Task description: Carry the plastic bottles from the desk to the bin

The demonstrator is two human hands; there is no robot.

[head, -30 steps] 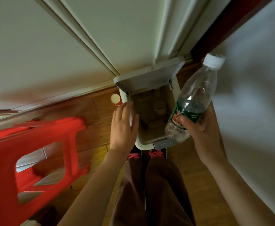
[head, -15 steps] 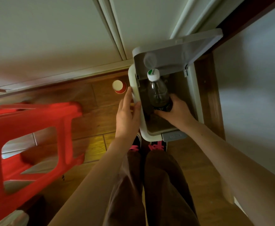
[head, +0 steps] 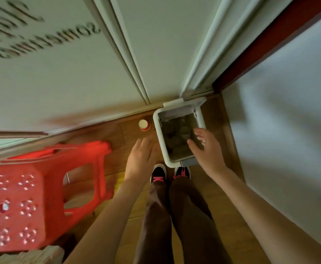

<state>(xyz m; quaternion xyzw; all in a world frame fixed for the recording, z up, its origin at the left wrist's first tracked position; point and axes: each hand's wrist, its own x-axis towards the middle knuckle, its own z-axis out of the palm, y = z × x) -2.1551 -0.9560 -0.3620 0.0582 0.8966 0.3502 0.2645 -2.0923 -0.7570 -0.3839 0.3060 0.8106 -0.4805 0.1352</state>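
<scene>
A small white bin [head: 160, 138] stands on the wooden floor against the white doors, its lid [head: 182, 104] tipped up at the back. Clear plastic bottles [head: 178, 134] lie dimly inside it. My right hand [head: 206, 151] hovers over the bin's right front corner, fingers spread, holding nothing. My left hand [head: 141, 157] hangs just left of the bin, off its rim, fingers apart and empty. My feet in black shoes with pink laces [head: 158, 175] stand right at the bin's pedal.
A red plastic stool [head: 41, 189] stands close on the left. A small red-and-white cup [head: 144, 124] sits on the floor left of the bin. White sliding doors rise behind, and a white wall with a dark red frame runs along the right.
My right hand has let go of the bottle inside the bin and lifted out empty. My left hand has come off the bin's rim. The view has pulled up and back.
</scene>
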